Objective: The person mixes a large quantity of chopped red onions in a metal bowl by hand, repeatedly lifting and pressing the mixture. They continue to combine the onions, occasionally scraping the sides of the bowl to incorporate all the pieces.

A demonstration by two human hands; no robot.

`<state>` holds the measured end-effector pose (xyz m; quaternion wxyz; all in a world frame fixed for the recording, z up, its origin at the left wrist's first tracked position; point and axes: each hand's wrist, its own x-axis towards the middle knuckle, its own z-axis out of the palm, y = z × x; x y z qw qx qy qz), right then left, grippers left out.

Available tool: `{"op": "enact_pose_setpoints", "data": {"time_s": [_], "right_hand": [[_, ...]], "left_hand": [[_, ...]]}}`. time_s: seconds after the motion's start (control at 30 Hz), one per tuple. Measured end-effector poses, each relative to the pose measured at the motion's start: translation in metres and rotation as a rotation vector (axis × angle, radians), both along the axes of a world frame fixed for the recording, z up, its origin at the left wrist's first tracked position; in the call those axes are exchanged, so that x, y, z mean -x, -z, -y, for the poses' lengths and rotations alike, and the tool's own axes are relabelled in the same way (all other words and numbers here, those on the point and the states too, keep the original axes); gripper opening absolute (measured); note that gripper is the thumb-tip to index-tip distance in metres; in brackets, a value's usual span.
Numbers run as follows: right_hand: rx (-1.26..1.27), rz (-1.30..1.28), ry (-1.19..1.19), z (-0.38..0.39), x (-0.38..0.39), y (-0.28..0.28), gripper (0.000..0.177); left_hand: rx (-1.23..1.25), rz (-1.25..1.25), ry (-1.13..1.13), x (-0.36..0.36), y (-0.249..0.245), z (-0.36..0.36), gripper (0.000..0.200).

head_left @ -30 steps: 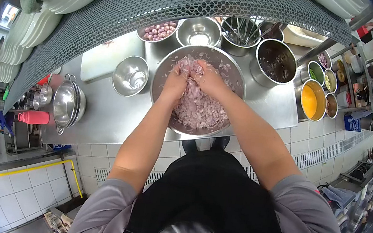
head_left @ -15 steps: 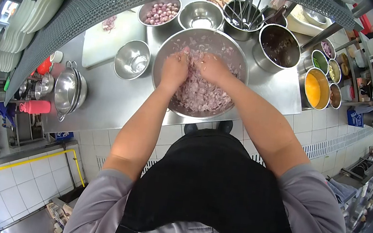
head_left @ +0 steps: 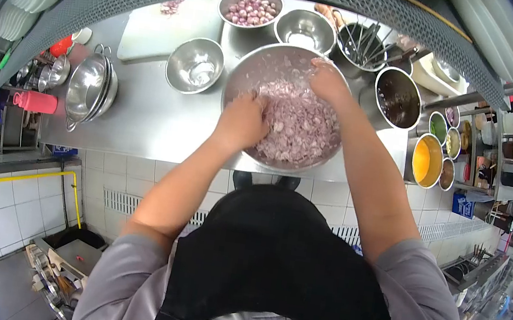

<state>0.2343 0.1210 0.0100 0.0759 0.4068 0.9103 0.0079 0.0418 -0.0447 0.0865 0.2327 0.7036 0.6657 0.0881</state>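
Note:
A large steel bowl (head_left: pixel 239 78) holds a heap of chopped, pale purple shallots (head_left: pixel 303 124). My left hand (head_left: pixel 243 121) is at the left side of the heap, its fingers bent down against the pieces; what lies under the fingertips is hidden. At the upper right of the bowl, my right hand (head_left: pixel 328 81) is by the inner wall near the rim, fingers curled, with small bits around the fingertips. Whether it holds any pieces is too small to tell.
Left of the large bowl is a small steel bowl (head_left: pixel 195 65), beside a white cutting board (head_left: pixel 163 34). Behind stand a bowl of whole shallots (head_left: pixel 250 11), another steel bowl (head_left: pixel 306 30) and a pot of utensils (head_left: pixel 361 46). A dark-stained pot (head_left: pixel 397 97) is at right.
My hands have moved apart: the right one toward the bowl's upper right rim, the left one lower on the heap's left side. The view has shifted and turned slightly.

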Motion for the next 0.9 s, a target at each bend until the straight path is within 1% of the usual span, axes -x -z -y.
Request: {"op": "enact_pose_setpoints", "data": {"time_s": [0.07,0.1,0.13,0.17,0.2,0.23,0.3,0.37,0.43,0.47,0.53,0.57,0.63,0.67,0.7,0.73,0.77,0.8,0.83,0.87,0.9], "right_hand": [[0.295,-0.333,0.137,0.015,0.039,-0.04,0.032],[0.378,-0.385,0.036,0.008,0.058,-0.003,0.031],[0.462,-0.434,-0.069,0.002,0.075,0.035,0.03],[0.503,-0.295,-0.148,0.013,0.092,0.016,0.03],[0.548,-0.155,-0.225,0.03,0.102,-0.006,0.03],[0.55,-0.146,-0.226,0.038,0.102,-0.015,0.03],[0.677,0.19,-0.147,0.049,0.102,-0.03,0.03],[0.667,-0.087,-0.348,0.055,0.059,-0.045,0.033],[0.512,-0.177,-0.338,0.072,0.016,-0.064,0.044],[0.517,-0.158,-0.356,0.087,0.008,-0.066,0.044],[0.35,-0.05,0.042,0.111,-0.005,-0.068,0.049],[0.347,-0.038,0.031,0.115,-0.006,-0.059,0.049],[0.115,-0.053,0.001,0.117,-0.004,-0.019,0.052],[-0.036,-0.153,-0.028,0.115,-0.001,0.0,0.046],[-0.032,-0.15,-0.026,0.109,0.003,0.006,0.046],[0.104,-0.236,0.144,0.101,0.009,0.01,0.044],[0.239,-0.319,0.313,0.094,0.012,0.014,0.041],[0.241,-0.318,0.317,0.087,0.015,0.017,0.041],[0.236,-0.377,0.352,0.081,0.017,0.019,0.035],[0.229,-0.435,0.385,0.074,0.017,0.021,0.029],[0.228,-0.434,0.386,0.068,0.017,0.017,0.029]], "left_hand": [[-0.128,0.061,-0.073,-0.001,0.011,0.009,0.044],[-0.135,0.066,-0.063,0.0,0.015,0.011,0.044],[-0.273,0.101,-0.074,0.0,0.019,0.014,0.042],[-0.417,0.136,-0.093,0.002,0.024,0.012,0.039],[-0.477,0.183,-0.093,0.005,0.03,0.009,0.035],[-0.475,0.191,-0.099,0.006,0.034,0.009,0.035],[-0.496,0.245,-0.213,0.009,0.04,0.006,0.034],[-0.473,0.288,-0.251,0.013,0.04,0.002,0.036],[-0.313,0.202,-0.204,0.014,0.032,-0.003,0.045],[-0.314,0.212,-0.228,0.011,0.03,-0.003,0.045],[-0.05,-0.004,-0.142,-0.001,0.028,-0.008,0.054],[-0.052,0.005,-0.155,-0.008,0.032,-0.013,0.054],[0.224,-0.153,0.054,-0.021,0.05,-0.025,0.069],[0.225,-0.149,0.052,-0.021,0.056,-0.031,0.069],[0.19,-0.029,0.01,-0.02,0.062,-0.038,0.063],[0.158,0.09,-0.031,-0.019,0.069,-0.044,0.057],[0.164,0.093,-0.028,-0.016,0.075,-0.052,0.057],[0.182,0.188,-0.068,-0.011,0.082,-0.063,0.048],[0.198,0.281,-0.108,-0.008,0.083,-0.068,0.04],[0.199,0.282,-0.105,-0.007,0.084,-0.07,0.04],[0.163,0.307,-0.162,-0.006,0.08,-0.07,0.037]]}}
